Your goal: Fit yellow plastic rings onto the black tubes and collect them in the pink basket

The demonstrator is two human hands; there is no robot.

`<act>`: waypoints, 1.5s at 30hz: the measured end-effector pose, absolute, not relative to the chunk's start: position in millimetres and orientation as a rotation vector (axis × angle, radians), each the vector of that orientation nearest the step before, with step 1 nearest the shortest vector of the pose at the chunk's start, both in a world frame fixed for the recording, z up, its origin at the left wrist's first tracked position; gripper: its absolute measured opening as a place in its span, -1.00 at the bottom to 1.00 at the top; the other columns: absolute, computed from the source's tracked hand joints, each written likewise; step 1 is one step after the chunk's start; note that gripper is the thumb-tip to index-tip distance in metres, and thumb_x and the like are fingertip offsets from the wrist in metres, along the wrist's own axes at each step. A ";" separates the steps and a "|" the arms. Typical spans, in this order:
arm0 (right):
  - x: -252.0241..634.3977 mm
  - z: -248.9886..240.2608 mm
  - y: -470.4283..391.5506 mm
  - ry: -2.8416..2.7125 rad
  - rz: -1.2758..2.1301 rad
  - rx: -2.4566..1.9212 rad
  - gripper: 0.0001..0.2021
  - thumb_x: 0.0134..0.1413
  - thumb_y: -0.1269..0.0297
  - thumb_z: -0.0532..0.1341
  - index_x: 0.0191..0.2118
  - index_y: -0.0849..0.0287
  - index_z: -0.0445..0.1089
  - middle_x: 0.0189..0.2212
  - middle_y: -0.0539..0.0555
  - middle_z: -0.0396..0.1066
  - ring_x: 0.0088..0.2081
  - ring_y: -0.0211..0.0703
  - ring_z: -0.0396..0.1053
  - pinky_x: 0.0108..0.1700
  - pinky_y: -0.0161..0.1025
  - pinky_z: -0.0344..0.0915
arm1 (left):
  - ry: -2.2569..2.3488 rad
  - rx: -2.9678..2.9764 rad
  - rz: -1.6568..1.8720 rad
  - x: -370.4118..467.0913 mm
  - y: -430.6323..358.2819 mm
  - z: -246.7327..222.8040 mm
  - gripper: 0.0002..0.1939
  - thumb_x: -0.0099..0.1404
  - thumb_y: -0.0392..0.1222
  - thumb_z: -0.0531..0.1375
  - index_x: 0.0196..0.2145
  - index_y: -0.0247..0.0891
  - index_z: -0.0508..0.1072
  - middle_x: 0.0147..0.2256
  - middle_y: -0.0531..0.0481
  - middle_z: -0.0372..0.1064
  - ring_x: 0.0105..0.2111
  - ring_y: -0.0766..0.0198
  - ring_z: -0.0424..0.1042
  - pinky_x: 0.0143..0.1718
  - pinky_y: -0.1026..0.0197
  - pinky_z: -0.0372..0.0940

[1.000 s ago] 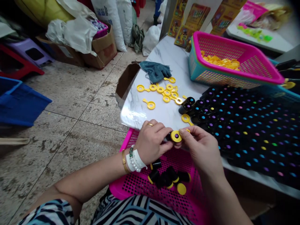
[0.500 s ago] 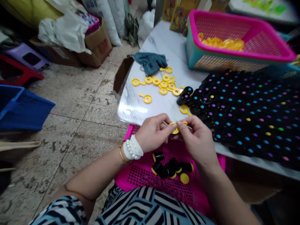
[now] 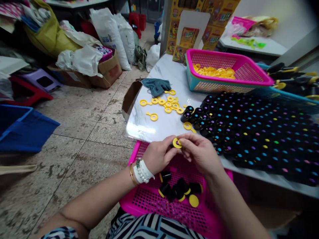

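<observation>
My left hand (image 3: 159, 153) holds a black cylinder with a yellow ring piece (image 3: 177, 143) on its end. The fingers of my right hand (image 3: 199, 151) pinch the ring's right side. Both hands are over a pink basket (image 3: 142, 199), where several black cylinders with yellow caps (image 3: 183, 186) lie. Several loose yellow rings with tabs (image 3: 168, 104) are spread on the white table (image 3: 139, 126). One more yellow ring (image 3: 187, 125) lies just beyond my hands, beside the rows of upright black cylinders (image 3: 249, 132) with coloured dots.
A pink and teal basket (image 3: 229, 59) of yellow pieces stands at the table's back, before printed boxes (image 3: 179, 53). A dark teal cloth (image 3: 156, 87) lies at the far left corner. On the floor are a blue bin (image 3: 27, 129) and cardboard boxes (image 3: 109, 69).
The view has tilted up, showing more of the background. The yellow ring in my hands now faces up on a black cylinder, and my right hand has shifted its grip.
</observation>
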State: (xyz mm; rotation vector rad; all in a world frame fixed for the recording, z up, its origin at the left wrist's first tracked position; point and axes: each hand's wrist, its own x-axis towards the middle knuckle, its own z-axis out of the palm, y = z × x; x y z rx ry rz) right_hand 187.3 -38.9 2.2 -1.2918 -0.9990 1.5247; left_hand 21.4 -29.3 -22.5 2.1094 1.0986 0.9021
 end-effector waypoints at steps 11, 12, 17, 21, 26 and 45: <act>177.3 2.7 -83.5 -1.269 1.271 -1.501 -0.83 0.24 0.15 0.13 -0.16 0.12 0.27 -0.51 -0.10 0.28 -0.55 -0.30 0.35 -0.52 -0.36 0.31 | 1.096 2.313 0.533 18.1 -54.7 -7.7 -0.73 0.35 -0.18 0.11 -0.01 -0.24 0.37 -0.43 0.00 0.51 -0.51 0.27 0.50 -0.49 0.30 0.32; 180.3 -0.9 -97.3 -1.271 1.271 -1.535 -0.83 0.24 0.15 0.13 -0.17 0.13 0.28 -0.52 -0.09 0.28 -0.55 -0.29 0.34 -0.53 -0.36 0.29 | 1.035 2.346 0.459 18.0 -61.7 -5.4 -0.71 0.34 -0.15 0.13 -0.01 -0.25 0.36 -0.44 0.00 0.52 -0.51 0.26 0.50 -0.50 0.31 0.32; 203.3 -12.0 -144.1 -1.146 1.228 -1.643 -0.78 0.20 0.11 0.18 -0.16 0.15 0.33 -0.58 -0.09 0.24 -0.60 -0.29 0.26 -0.57 -0.36 0.22 | 0.821 2.566 0.416 30.9 -47.3 5.8 -0.52 0.27 0.15 0.17 -0.05 -0.29 0.39 -0.48 -0.02 0.50 -0.51 0.21 0.49 -0.55 0.28 0.27; 211.7 -10.6 -149.3 -1.052 1.092 -1.686 -0.77 0.18 0.09 0.19 -0.25 0.16 0.38 -0.63 -0.09 0.22 -0.64 -0.29 0.20 -0.61 -0.36 0.17 | 1.047 2.736 0.546 52.4 14.9 6.0 -0.68 0.34 -0.06 0.14 -0.02 -0.25 0.39 -0.34 -0.07 0.51 -0.46 0.26 0.47 -0.53 0.28 0.22; 218.9 -9.4 -151.5 -1.423 0.666 -1.616 -0.92 0.17 0.35 0.19 -0.21 0.11 0.42 -0.47 0.02 0.40 -0.49 -0.20 0.37 -0.47 -0.30 0.33 | 1.129 2.875 0.417 59.5 26.3 -1.8 -0.81 0.36 -0.18 0.08 -0.30 -0.31 0.43 -0.38 -0.07 0.41 -0.52 0.28 0.36 -0.58 0.26 0.16; 231.8 -20.4 -130.8 -1.476 0.789 -1.459 -0.74 0.28 0.38 0.07 -0.03 0.09 0.45 -0.38 0.07 0.42 -0.39 -0.19 0.44 -0.35 -0.28 0.42 | 0.739 2.358 0.772 79.1 -19.2 5.7 -0.72 0.38 -0.01 0.10 -0.15 -0.31 0.30 -0.38 -0.02 0.39 -0.39 0.29 0.39 -0.36 0.22 0.34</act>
